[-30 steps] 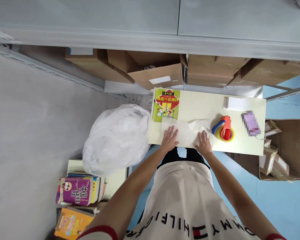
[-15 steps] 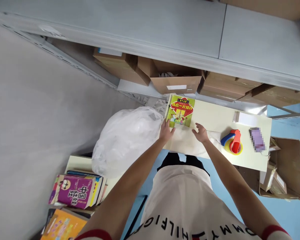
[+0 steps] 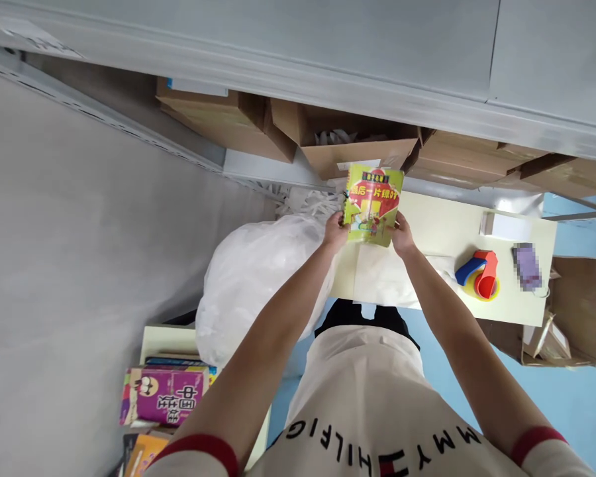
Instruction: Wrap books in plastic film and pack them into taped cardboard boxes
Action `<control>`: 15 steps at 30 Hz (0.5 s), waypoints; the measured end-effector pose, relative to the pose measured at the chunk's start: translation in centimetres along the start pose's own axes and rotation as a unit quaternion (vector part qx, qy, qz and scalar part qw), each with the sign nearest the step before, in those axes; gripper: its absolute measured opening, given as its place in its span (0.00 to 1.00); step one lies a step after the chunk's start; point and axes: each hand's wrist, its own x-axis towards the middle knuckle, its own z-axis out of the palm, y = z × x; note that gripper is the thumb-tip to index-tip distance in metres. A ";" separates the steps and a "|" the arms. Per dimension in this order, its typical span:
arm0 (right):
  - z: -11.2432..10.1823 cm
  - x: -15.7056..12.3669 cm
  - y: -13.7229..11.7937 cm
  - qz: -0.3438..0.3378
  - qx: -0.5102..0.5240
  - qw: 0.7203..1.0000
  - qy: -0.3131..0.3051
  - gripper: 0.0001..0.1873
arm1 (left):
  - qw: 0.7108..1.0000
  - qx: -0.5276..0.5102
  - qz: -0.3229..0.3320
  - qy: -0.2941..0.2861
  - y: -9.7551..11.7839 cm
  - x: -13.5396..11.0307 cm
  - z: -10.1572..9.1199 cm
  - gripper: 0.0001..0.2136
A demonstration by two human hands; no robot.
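A green picture book (image 3: 373, 207) with a red and yellow cover is held up above the pale table (image 3: 430, 218). My left hand (image 3: 336, 232) grips its lower left edge, thumb on the cover. On the opposite edge, my right hand (image 3: 402, 236) is closed the same way, with fingers partly hidden behind the book. Below the book, a white sheet (image 3: 382, 275) lies on the table by my right forearm. A large white plastic bag (image 3: 258, 278) bulges beside my left forearm.
To the right are a red and blue tape dispenser (image 3: 484, 275), a white box (image 3: 509, 227) and a blurred phone (image 3: 527, 266). Cardboard boxes (image 3: 362, 156) fill the shelf behind. An open carton (image 3: 579, 311) stands on the floor at right; a purple book (image 3: 166, 395) tops a stack at lower left.
Both hands have taken hold of the green book and raised it off the table. Before, my left hand touched its lower left corner and my right hand was apart from it.
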 end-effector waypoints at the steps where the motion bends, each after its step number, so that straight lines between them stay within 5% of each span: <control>1: -0.1 0.1 -0.5 -0.024 0.011 1.000 0.002 0.30 | 0.999 -0.052 0.007 -0.005 0.4 0.0 -0.3 0.16; 8: -4.4 -3.3 -3.5 -0.127 -0.016 0.992 -0.010 0.33 | 0.949 -0.256 0.003 -0.186 2.9 -3.9 -0.8 0.21; 15: -12.6 -14.1 0.2 -0.065 -0.166 0.975 0.134 0.26 | 0.968 -0.091 -0.012 -0.233 -0.7 -12.3 6.6 0.18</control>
